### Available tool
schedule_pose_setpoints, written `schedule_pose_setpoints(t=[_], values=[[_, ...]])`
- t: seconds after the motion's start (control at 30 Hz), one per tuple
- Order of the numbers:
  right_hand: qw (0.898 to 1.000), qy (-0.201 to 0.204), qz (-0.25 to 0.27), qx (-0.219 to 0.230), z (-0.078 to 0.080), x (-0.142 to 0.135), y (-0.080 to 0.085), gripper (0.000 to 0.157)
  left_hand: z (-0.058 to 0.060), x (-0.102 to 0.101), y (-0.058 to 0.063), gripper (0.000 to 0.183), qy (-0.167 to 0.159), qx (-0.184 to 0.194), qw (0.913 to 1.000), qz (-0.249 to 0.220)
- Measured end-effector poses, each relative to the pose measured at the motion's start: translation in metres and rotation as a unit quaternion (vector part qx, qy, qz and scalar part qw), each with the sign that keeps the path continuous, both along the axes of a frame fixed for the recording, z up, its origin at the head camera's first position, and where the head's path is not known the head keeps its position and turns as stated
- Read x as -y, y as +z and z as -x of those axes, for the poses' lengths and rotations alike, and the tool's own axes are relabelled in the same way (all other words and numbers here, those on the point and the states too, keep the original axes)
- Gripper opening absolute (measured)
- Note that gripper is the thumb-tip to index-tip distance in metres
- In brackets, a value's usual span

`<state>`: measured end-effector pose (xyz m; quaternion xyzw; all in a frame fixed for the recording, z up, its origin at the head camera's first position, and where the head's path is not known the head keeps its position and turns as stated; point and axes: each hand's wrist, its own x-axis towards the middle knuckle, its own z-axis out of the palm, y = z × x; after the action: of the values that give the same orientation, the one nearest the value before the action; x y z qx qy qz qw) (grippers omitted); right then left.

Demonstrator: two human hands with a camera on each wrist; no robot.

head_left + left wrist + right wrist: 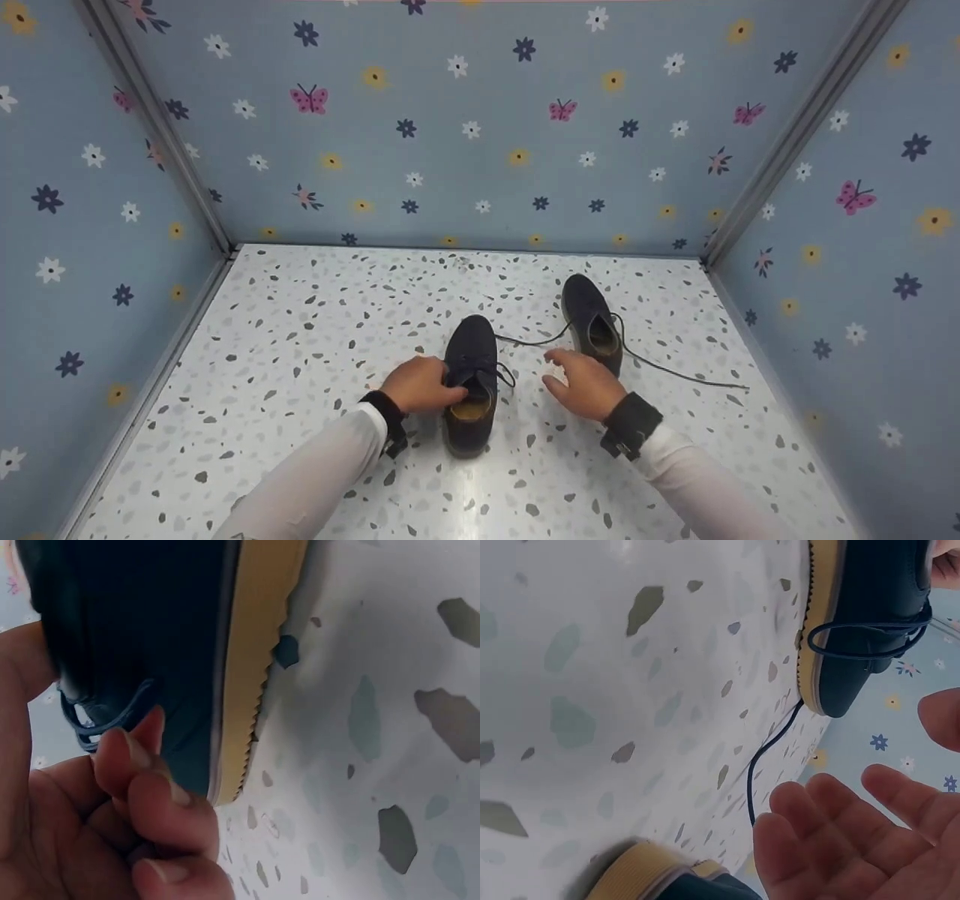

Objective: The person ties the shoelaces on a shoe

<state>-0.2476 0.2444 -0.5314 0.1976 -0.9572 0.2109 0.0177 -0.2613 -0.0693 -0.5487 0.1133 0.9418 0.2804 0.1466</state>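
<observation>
Two dark blue lace-up shoes lie sole-down on the floor. At the left shoe (474,345), my left hand (421,384) grips the side by the opening, its thumb reaching over the edge. Close up in the left wrist view, the curled fingers (176,817) are against the dark upper, above a tan, ridged sole (244,667). A lace loop (508,373) sticks out on that shoe's right side. Holding nothing, my right hand (586,384) hovers between the shoes with its fingers loosely bent. Beyond it stands the right shoe (585,304), partly covered by the hand at its heel.
One dark lace (532,343) stretches across the floor between the shoes. Another lace (682,376) trails from the right shoe toward the right. The speckled white floor (300,322) is bounded by flowered blue panels (465,150) at the back and both sides.
</observation>
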Motion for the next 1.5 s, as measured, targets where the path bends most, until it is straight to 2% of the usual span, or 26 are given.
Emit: schedule_pose_setpoints(t=[0.1,0.27,0.37,0.47,0.63,0.77,0.83,0.93,1.07,1.2,1.33,1.5], values=[[0.995,0.026,-0.058,-0.076,-0.001,-0.004,0.0,0.038,0.0,-0.002,-0.002,0.028,0.006,-0.011,0.9999,-0.001],[0.973,0.048,-0.112,-0.194,0.004,-0.015,-0.002,0.046,-0.003,-0.005,-0.004,0.024,0.013,-0.034,0.9993,0.003],[0.966,0.043,-0.116,-0.228,0.011,-0.024,-0.003,0.052,-0.004,-0.006,-0.005,0.025,0.012,-0.053,0.9984,0.017],[0.968,0.022,-0.111,-0.225,0.017,-0.034,-0.002,0.055,-0.004,-0.005,-0.005,0.026,0.011,-0.073,0.9969,0.028],[0.979,-0.026,-0.079,-0.184,0.025,-0.048,0.0,0.057,-0.004,0.003,-0.003,0.028,0.02,-0.092,0.995,0.033],[0.987,-0.058,-0.045,-0.143,0.031,-0.06,0.002,0.06,-0.003,0.014,0.0,0.028,0.044,-0.084,0.995,0.03],[0.991,-0.076,-0.019,-0.111,0.036,-0.067,0.004,0.061,-0.002,0.021,0.002,0.028,0.059,-0.079,0.9949,0.023],[0.992,-0.115,0.024,-0.037,0.044,-0.078,0.008,0.065,0.0,0.032,0.006,0.028,0.075,-0.079,0.994,0.015],[0.981,-0.17,0.063,0.069,0.053,-0.091,0.011,0.071,0.005,0.047,0.01,0.029,0.086,-0.089,0.9921,0.017],[0.967,-0.196,0.087,0.138,0.061,-0.099,0.011,0.074,0.012,0.064,0.013,0.03,0.098,-0.094,0.9906,0.019],[0.956,-0.205,0.105,0.18,0.069,-0.102,0.007,0.076,0.02,0.081,0.013,0.03,0.111,-0.094,0.9892,0.017],[0.953,-0.202,0.114,0.196,0.077,-0.103,0.001,0.079,0.027,0.098,0.013,0.031,0.124,-0.096,0.9872,0.025]])
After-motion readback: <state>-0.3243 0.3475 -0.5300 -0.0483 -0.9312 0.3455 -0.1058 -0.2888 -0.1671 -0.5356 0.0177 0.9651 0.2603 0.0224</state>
